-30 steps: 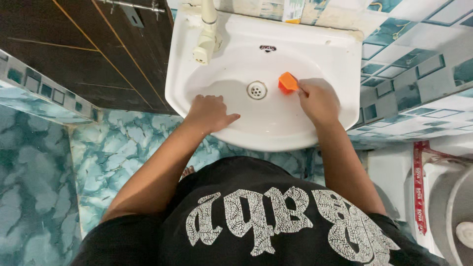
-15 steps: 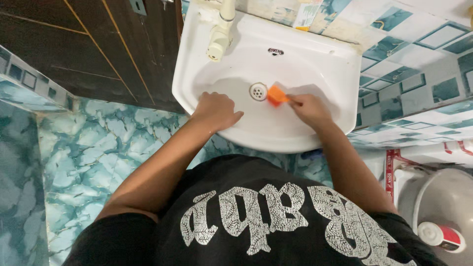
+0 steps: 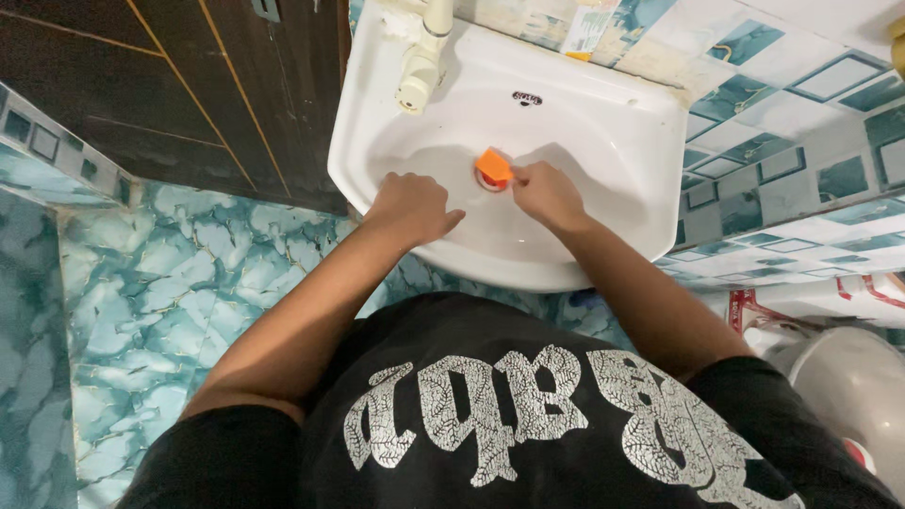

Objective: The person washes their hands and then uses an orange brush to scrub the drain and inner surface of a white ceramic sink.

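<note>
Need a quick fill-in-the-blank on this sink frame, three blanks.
1. The right hand holds an orange ____ over the drain.
2. The left hand rests on the front rim of the white ____.
3. The tap stands at the basin's ____ corner, as pictured.

Missing words: sponge; sink; upper left

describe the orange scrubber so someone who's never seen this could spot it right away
Start at the white wall-mounted sink against the teal tiled wall. At the bottom of its bowl, over the drain, the right hand holds a small orange scrubber in a fingertip grip, while the left hand rests on the near rim. It is the only bright orange thing in the white bowl.
</note>
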